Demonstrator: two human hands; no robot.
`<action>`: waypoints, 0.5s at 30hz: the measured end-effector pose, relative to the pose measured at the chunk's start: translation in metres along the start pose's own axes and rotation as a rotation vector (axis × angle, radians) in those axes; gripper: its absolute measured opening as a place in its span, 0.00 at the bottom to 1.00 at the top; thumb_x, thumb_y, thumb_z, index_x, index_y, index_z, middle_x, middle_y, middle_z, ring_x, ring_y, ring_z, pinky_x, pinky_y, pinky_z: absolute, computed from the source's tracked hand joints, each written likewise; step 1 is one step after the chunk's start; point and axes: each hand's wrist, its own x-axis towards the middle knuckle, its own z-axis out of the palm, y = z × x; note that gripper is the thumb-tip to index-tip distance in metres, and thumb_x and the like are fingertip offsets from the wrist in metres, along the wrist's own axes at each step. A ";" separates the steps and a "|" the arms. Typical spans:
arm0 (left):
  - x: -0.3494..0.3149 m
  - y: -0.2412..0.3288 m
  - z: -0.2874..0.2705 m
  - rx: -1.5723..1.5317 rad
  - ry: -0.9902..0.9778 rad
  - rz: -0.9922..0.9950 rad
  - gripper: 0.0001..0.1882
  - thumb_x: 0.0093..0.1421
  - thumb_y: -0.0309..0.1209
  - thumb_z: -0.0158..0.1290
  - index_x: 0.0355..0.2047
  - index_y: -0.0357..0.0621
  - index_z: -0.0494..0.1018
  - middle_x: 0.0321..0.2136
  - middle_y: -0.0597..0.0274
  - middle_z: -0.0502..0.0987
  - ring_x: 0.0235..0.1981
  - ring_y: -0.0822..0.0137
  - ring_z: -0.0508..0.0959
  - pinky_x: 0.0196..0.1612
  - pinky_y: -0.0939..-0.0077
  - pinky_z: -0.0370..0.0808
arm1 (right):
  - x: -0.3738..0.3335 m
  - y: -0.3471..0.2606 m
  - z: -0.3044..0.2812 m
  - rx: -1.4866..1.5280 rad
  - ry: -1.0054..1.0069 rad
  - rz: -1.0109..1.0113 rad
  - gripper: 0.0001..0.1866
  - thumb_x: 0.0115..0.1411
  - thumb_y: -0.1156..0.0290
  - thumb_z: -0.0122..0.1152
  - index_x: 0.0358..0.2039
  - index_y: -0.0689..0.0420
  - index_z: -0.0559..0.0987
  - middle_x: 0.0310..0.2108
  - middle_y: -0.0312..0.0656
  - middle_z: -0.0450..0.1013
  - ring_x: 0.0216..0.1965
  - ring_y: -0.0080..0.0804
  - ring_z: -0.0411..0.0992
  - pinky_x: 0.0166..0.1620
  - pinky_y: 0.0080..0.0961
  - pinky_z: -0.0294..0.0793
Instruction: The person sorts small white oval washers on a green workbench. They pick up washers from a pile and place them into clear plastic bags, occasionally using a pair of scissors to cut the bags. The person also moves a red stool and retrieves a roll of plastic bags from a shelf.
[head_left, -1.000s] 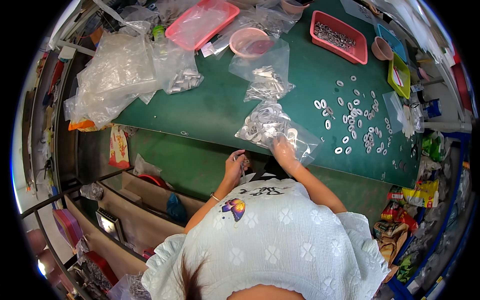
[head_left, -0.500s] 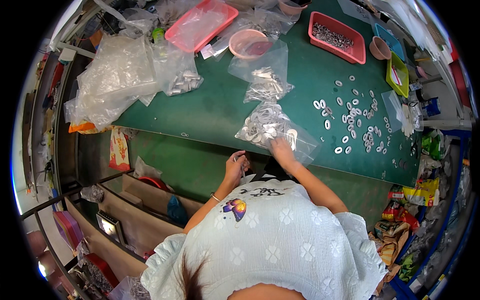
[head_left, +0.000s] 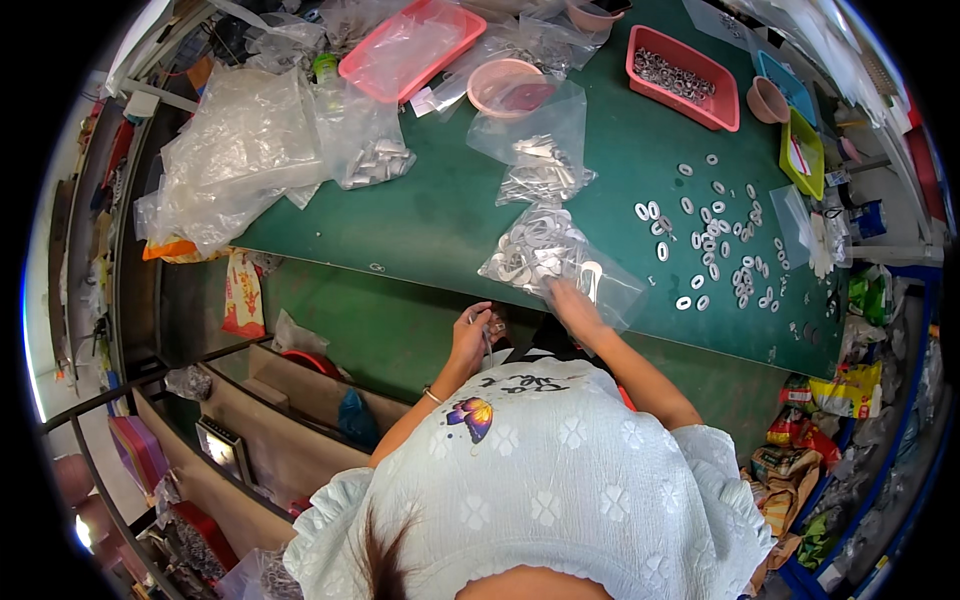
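Observation:
On the green table's near edge lies a clear plastic bag [head_left: 618, 296] with a heap of flat silver metal loops [head_left: 540, 243] in and at its mouth. My right hand [head_left: 577, 310] reaches to the near side of the heap; its fingers point down and their tips are hidden among the pieces. One pale elongated loop [head_left: 593, 277] lies just beyond the fingers. My left hand [head_left: 470, 335] is held in front of the table edge, its fingers curled round a thin grey metal piece [head_left: 488, 347] that shows only in part.
Another bag of flat metal pieces [head_left: 540, 180] lies behind the heap. Many small oval rings [head_left: 710, 228] are scattered at right, below a pink tray [head_left: 733, 105] of metal parts. A pink bowl [head_left: 480, 90] and large plastic bags [head_left: 235, 135] stand at the back left.
The view has shifted slightly. My right hand has moved a little along the heap, and the pale loop beside it stands out longer. My left hand stays in place.

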 end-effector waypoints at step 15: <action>-0.001 0.002 0.005 -0.024 -0.025 0.008 0.13 0.56 0.26 0.50 0.43 0.43 0.67 0.26 0.62 0.68 0.22 0.71 0.68 0.22 0.79 0.65 | 0.003 -0.009 -0.019 -0.015 -0.185 0.089 0.10 0.54 0.74 0.49 0.38 0.55 0.65 0.43 0.53 0.63 0.30 0.54 0.70 0.30 0.43 0.71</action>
